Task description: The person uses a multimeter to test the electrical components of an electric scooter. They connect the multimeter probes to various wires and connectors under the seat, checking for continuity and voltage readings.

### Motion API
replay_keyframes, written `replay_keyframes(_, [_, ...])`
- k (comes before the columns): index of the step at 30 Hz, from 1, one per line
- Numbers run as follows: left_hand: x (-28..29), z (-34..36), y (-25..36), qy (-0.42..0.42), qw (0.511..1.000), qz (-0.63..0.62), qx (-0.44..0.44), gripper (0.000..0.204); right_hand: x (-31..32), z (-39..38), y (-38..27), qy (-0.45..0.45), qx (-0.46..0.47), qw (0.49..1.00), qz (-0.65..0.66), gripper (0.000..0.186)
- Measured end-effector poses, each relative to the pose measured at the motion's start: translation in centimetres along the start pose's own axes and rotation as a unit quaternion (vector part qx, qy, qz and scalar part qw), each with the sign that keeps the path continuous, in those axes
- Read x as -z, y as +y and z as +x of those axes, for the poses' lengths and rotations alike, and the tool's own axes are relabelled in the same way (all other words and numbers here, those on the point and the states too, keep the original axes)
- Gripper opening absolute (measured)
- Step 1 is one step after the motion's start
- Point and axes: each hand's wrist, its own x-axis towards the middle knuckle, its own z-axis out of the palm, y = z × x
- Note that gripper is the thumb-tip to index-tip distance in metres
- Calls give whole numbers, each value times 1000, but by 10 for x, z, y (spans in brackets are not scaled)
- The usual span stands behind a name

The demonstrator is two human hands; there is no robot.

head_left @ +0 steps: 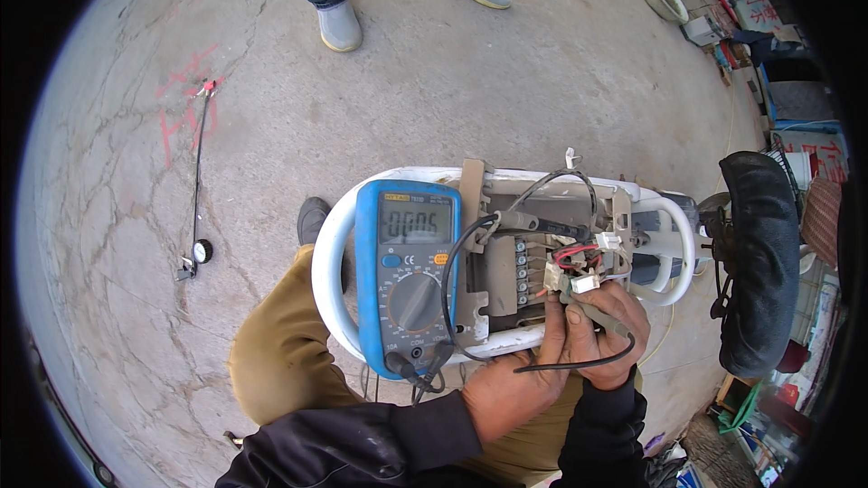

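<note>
A: Grip?
B: Grey probe [597,314] is pinched by right hand [603,342]; for left hand [511,393], grip is partly hidden, cannot be told.
A: Multimeter [407,267]?
B: Seen at nine o'clock from white connectors [586,283].

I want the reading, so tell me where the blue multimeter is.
In the head view, the blue multimeter lies left of centre, over the left end of the white tubular frame, left of the screw terminal block.

Soft, even light shows the multimeter [407,276] clearly, while fisheye distortion curves the floor [542,90] toward black corners.
</note>
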Motion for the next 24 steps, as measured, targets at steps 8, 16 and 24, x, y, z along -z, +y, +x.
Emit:
replay_keyframes(8, [-11, 3, -3, 10, 985, 149, -82, 39, 3, 2, -1, -13, -5, 1000, -6, 24])
replay_keyframes(16, [-5, 0, -3, -33, 987, 123, -101, 43, 4, 1, -3, -27, -29, 999, 0, 21])
replay_keyframes(24, [5, 0, -5, -35, 995, 77, -61, 46, 2, -3, 0, -11, -15, 1000, 5, 25])
